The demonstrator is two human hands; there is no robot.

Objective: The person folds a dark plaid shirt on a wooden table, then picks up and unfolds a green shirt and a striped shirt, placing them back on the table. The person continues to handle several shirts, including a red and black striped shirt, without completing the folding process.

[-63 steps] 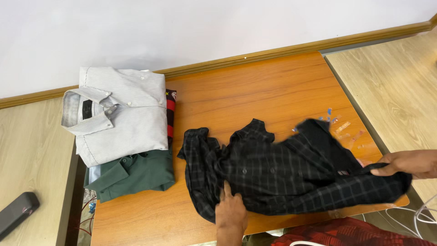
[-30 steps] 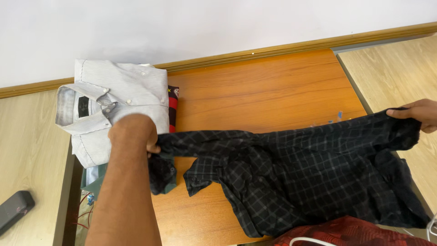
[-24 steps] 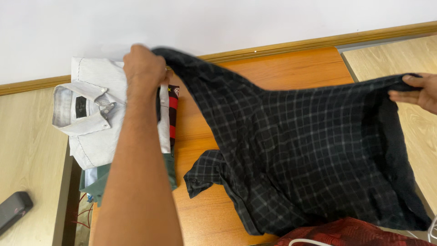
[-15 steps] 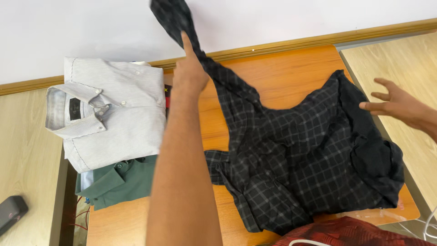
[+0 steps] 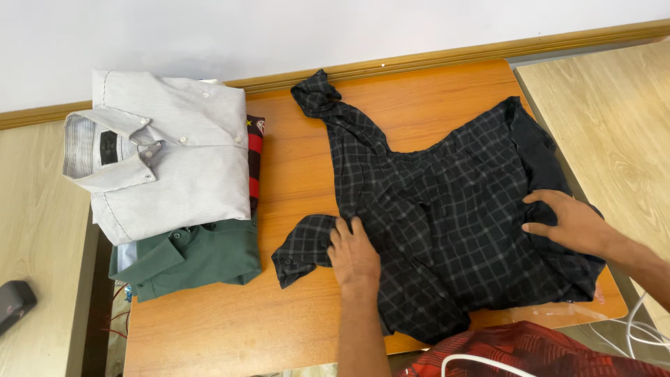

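- Black plaid shirt (image 5: 447, 223) lies spread but rumpled across the right half of the orange wooden table (image 5: 293, 174); one sleeve runs to the far edge, the other bunches at the near left.
- Left hand (image 5: 354, 253) rests flat, palm down, on the shirt beside the bunched near sleeve; fingers extended, nothing pinched. It looks like it is pinning the cloth so it cannot slide.
- Right hand (image 5: 571, 222) lies flat on the shirt's right side, fingers spread, pressing rather than gripping, likely smoothing or anchoring that edge.
- Far left of the table: folded striped white shirt (image 5: 164, 157) on top of a pile, folded green shirt (image 5: 192, 258) showing under its near edge, and a red-and-black garment (image 5: 255, 164) peeking out at its right side. The pile sits apart from the plaid shirt.
- Dark object (image 5: 14, 304) lies on the floor, far left.
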